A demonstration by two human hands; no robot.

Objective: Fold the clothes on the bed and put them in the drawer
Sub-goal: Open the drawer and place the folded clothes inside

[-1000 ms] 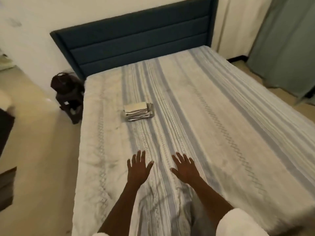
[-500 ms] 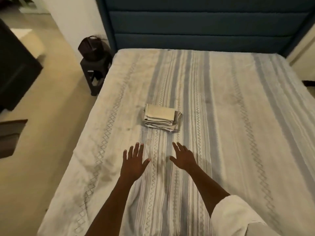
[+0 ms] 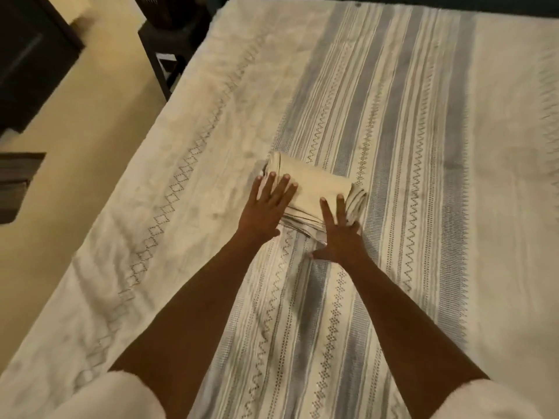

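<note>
A small stack of folded clothes [image 3: 314, 193] is seen on the bed [image 3: 423, 146], nearer its left edge than its right. The left hand [image 3: 266, 208] is laid with straight, spread fingers on the stack's left end. The right hand [image 3: 338, 234] is laid flat at the near right corner, fingers extended, nothing gripped; contact there seems likely, though blur hinders certainty. A dark stand [image 3: 169, 40] is glimpsed beside the bed's far left corner.

Cream folded clothes [image 3: 314, 189] on the bedspread [image 3: 393, 122]; cream ground there too, grey-blue stripes and dark zigzag lines running under and right of the stack; left of it a diamond chain; beyond, beige floor [image 3: 90, 95], dark stool [image 3: 169, 46].
</note>
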